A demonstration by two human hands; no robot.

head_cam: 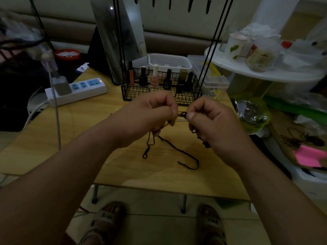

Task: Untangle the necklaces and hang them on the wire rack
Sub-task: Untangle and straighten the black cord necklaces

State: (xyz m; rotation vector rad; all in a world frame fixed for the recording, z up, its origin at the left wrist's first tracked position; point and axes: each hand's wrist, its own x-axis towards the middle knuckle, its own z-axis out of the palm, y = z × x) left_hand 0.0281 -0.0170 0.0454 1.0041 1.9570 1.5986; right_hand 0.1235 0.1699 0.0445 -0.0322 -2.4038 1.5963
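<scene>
- Head view is showing a wooden table [88,138] that is filling the middle of the picture from 9 o'clock to 3 o'clock.
- At 12 o'clock the wire rack [215,41] is rising with thin black rods, and a row of hooks is hanging at the top edge. No necklace is hanging on it yet.
- At the foot of the rack a wire basket [134,93] is holding nail polish bottles [154,76], and at 10 o'clock a power strip [85,89] is lying on the table.
- The left hand [150,117] and the right hand [210,121] are meeting just above the centre, raised over the table. All fingers are curled, and each hand is pinching the cord between thumb and forefinger.
- The dark cord necklaces [177,147] are hanging from both hands. Below the hands, toward 6 o'clock, one loop is dangling and one long tail is lying on the table, curving toward 5 o'clock.
- A small knot [183,114] is sitting between the two thumbs, which are almost touching.
- In my judgement the main risk is that the hands are pulling apart too strongly, which is making the knot tighter instead of looser.
- The light is also weak and the cords are dark, so the fingers may be picking the wrong strand, and the loose tail may be looping back into the tangle.
</scene>
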